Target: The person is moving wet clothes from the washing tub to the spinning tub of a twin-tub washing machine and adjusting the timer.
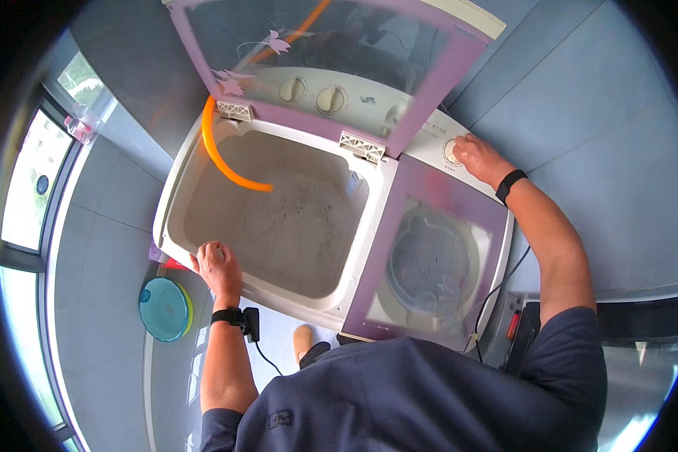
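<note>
A twin-tub washing machine [365, 294] stands before me. Its wash tub [271, 237] holds cloudy water with dark specks, and the purple-framed lid [311, 129] is raised. An orange hose [212, 144] hangs over the tub's back left corner. My left hand [219, 270] rests at the front left rim, fingers curled; whether it grips the rim cannot be told. My right hand [477, 158] has its fingers on the right control knob [451, 151] of the panel. Two more knobs [330, 100] show through the raised lid. The spin side's translucent lid [373, 271] is down.
On the floor at left stand a blue plastic basin [163, 309] and a yellow-green one [188, 311]. A black cable [494, 288] runs down the machine's right side. Tiled walls [593, 141] close in at right, windows [34, 186] at left.
</note>
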The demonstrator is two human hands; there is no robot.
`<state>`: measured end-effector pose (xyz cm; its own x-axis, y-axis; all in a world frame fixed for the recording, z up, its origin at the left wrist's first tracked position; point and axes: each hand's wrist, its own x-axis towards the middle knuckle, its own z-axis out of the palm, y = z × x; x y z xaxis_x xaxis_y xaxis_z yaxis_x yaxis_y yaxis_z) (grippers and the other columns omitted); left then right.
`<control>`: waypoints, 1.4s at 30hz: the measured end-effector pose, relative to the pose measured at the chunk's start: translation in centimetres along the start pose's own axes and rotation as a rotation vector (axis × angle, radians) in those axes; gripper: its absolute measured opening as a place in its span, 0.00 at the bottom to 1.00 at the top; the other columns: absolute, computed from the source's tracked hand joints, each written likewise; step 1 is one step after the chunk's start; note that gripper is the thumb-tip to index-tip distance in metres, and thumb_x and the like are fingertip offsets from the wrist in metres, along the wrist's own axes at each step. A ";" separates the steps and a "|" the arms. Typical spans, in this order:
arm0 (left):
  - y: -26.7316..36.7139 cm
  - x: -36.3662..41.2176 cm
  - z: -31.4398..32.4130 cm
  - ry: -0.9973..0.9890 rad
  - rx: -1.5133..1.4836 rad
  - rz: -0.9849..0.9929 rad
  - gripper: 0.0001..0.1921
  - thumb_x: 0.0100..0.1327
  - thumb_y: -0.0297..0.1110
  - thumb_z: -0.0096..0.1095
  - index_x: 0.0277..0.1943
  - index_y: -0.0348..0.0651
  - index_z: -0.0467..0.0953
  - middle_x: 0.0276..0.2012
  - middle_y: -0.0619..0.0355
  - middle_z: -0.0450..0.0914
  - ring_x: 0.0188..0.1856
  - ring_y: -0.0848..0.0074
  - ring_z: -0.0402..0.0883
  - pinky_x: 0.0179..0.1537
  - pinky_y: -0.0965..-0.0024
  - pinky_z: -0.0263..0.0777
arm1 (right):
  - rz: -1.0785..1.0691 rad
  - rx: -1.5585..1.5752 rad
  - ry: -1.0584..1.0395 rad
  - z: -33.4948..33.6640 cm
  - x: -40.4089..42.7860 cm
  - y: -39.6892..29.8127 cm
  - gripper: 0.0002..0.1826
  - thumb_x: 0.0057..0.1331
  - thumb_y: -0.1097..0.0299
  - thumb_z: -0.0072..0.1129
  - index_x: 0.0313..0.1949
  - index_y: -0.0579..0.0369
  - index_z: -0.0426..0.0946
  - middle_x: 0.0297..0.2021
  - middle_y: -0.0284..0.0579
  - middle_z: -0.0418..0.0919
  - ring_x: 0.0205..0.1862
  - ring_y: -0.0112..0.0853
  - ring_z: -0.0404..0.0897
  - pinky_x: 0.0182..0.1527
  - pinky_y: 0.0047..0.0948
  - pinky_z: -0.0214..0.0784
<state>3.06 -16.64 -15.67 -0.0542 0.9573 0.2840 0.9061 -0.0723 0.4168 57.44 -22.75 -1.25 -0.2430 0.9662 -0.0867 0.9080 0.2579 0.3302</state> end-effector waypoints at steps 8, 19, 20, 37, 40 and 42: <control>-0.2 0.1 0.2 -0.029 -0.010 -0.004 0.07 0.58 0.32 0.53 0.35 0.40 0.76 0.40 0.56 0.77 0.50 0.68 0.73 0.65 0.51 0.43 | 0.070 0.005 -0.019 0.2 0.3 -0.1 0.05 0.53 0.81 0.49 0.28 0.61 0.74 0.37 0.49 0.73 0.43 0.44 0.74 0.46 0.38 0.72; -0.4 0.0 0.2 -0.008 0.004 -0.001 0.07 0.59 0.34 0.54 0.35 0.42 0.76 0.40 0.57 0.77 0.50 0.68 0.73 0.66 0.53 0.42 | 0.172 0.117 -0.028 -0.5 0.4 -0.8 0.05 0.55 0.80 0.50 0.27 0.60 0.75 0.35 0.50 0.73 0.42 0.45 0.75 0.46 0.38 0.72; -0.4 0.0 0.2 -0.013 0.005 -0.005 0.07 0.59 0.34 0.54 0.35 0.42 0.76 0.40 0.57 0.77 0.50 0.69 0.72 0.66 0.53 0.42 | 0.146 0.072 -0.001 -0.2 0.4 -0.7 0.05 0.55 0.80 0.49 0.27 0.60 0.75 0.35 0.50 0.73 0.42 0.45 0.76 0.46 0.38 0.72; -0.2 0.2 0.2 -0.039 0.024 -0.011 0.07 0.59 0.33 0.53 0.36 0.42 0.77 0.41 0.56 0.77 0.51 0.68 0.73 0.66 0.54 0.41 | 0.154 0.014 -0.042 -0.6 0.6 -1.1 0.05 0.57 0.78 0.49 0.28 0.63 0.75 0.37 0.52 0.74 0.43 0.46 0.76 0.47 0.39 0.72; 0.1 0.2 -0.3 -0.049 0.026 -0.015 0.07 0.60 0.33 0.53 0.36 0.42 0.77 0.41 0.56 0.77 0.51 0.68 0.73 0.66 0.54 0.41 | 0.188 0.016 -0.065 -0.6 0.8 -1.2 0.05 0.58 0.78 0.49 0.28 0.63 0.75 0.37 0.53 0.74 0.43 0.46 0.76 0.47 0.40 0.72; 0.1 0.3 -0.3 -0.072 0.029 -0.026 0.07 0.60 0.34 0.53 0.36 0.42 0.77 0.41 0.56 0.77 0.51 0.67 0.73 0.66 0.54 0.41 | 0.167 0.015 -0.070 -0.7 0.8 -1.0 0.05 0.58 0.78 0.49 0.28 0.64 0.75 0.37 0.53 0.74 0.43 0.47 0.76 0.47 0.40 0.72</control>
<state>3.03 -16.49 -15.29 -0.0483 0.9764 0.2105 0.9167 -0.0403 0.3974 56.08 -22.26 -1.00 -0.0646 0.9932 -0.0971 0.9389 0.0934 0.3312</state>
